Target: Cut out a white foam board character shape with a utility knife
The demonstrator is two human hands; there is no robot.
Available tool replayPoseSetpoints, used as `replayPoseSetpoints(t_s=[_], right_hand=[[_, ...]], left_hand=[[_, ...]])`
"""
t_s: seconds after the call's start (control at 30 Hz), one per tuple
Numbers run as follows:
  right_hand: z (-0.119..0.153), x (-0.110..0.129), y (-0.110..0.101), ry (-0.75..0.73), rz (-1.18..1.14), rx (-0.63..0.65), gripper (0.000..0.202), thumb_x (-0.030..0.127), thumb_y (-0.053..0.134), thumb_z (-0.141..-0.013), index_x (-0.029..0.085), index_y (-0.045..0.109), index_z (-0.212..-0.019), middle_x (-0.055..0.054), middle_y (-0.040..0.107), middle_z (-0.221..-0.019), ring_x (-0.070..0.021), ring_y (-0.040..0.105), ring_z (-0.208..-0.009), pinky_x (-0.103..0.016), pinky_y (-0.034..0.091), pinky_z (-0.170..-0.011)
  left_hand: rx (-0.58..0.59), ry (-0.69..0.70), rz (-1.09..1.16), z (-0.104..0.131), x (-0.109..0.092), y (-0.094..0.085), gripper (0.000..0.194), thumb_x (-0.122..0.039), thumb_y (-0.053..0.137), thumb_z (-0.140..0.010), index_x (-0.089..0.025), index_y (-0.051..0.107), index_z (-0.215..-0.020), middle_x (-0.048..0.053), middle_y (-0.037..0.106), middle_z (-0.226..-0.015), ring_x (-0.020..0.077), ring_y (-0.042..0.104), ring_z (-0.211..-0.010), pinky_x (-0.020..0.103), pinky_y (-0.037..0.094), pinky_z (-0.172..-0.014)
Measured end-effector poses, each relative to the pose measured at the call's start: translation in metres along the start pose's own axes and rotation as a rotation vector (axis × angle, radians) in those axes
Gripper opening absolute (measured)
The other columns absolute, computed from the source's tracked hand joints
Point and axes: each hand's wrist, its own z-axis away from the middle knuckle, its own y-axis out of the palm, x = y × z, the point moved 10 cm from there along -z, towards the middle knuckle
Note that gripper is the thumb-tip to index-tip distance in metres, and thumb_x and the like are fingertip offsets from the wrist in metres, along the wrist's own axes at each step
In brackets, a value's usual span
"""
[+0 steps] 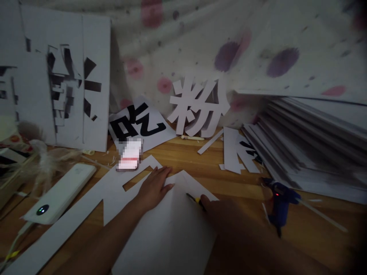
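Note:
A white board (pixel 169 233) lies on the wooden table in front of me. My left hand (pixel 156 186) rests flat on its left edge, fingers stretched out, beside a cut-out white piece (pixel 123 198) with a slot in it. My right hand (pixel 216 214) is closed around a craft knife (pixel 197 200) with some yellow on its handle. The dark blade points left and lies over the board, near its upper part; whether it touches the surface I cannot tell. The fingers of the right hand are partly lost in shadow.
A blue glue gun (pixel 279 204) with a glue stick lies at right, before a stack of white boards (pixel 309 152). A white power bank (pixel 61 193) and a phone (pixel 130 154) are at left. Behind stand a white cut-out character (pixel 197 105), a printed sheet (pixel 160 139) and a cut-through panel (pixel 96 38).

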Motion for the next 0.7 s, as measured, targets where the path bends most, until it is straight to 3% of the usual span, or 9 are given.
replayPoseSetpoints(t_s=[0.1,0.23,0.37,0.5,0.7], right_hand=[[0.009,0.002,0.008,-0.051,0.031,0.024,0.039,0.008,0.044,-0.074,0.021,0.049,-0.11,-0.005,0.066,-0.068,-0.0181,0.063,-0.055,-0.023,0.035,-0.045],[0.025,-0.003,0.01,0.001,0.083,0.052,0.05,0.007,0.045,-0.07,0.02,0.048,-0.118,-0.006,0.067,-0.065,-0.0233,0.064,-0.055,-0.025,0.034,-0.043],[0.036,-0.008,0.017,0.065,0.054,0.133,0.039,0.008,0.04,-0.077,0.018,0.053,-0.112,-0.011,0.07,-0.074,-0.0301,0.066,-0.064,-0.032,0.039,-0.048],[0.039,-0.014,0.016,0.118,-0.021,0.127,0.032,0.021,0.034,-0.087,0.019,0.054,-0.112,-0.014,0.07,-0.081,-0.0324,0.066,-0.07,-0.037,0.041,-0.053],[0.038,-0.022,0.01,0.149,-0.044,0.164,0.031,0.026,0.04,-0.084,0.024,0.056,-0.109,-0.011,0.07,-0.086,-0.0325,0.066,-0.076,-0.036,0.042,-0.055]], left_hand=[[0.008,-0.002,-0.012,-0.001,0.0,0.001,0.049,-0.036,0.047,-0.087,-0.017,0.035,-0.131,0.008,0.045,-0.135,0.0211,0.035,-0.128,0.043,0.021,-0.109],[0.018,0.001,-0.025,-0.001,0.0,0.002,0.05,-0.036,0.047,-0.087,-0.016,0.035,-0.131,0.008,0.044,-0.136,0.0214,0.034,-0.129,0.042,0.02,-0.11],[0.022,-0.003,-0.02,-0.001,0.002,0.004,0.049,-0.036,0.045,-0.087,-0.017,0.035,-0.131,0.008,0.043,-0.137,0.0225,0.032,-0.129,0.043,0.02,-0.109],[-0.004,0.021,-0.004,-0.001,0.001,0.004,0.047,-0.036,0.045,-0.087,-0.021,0.035,-0.131,0.007,0.044,-0.136,0.0223,0.033,-0.129,0.045,0.021,-0.109],[-0.003,0.027,0.0,-0.003,0.0,0.005,0.048,-0.034,0.049,-0.086,-0.019,0.036,-0.13,0.007,0.046,-0.134,0.0215,0.034,-0.128,0.044,0.02,-0.11]])
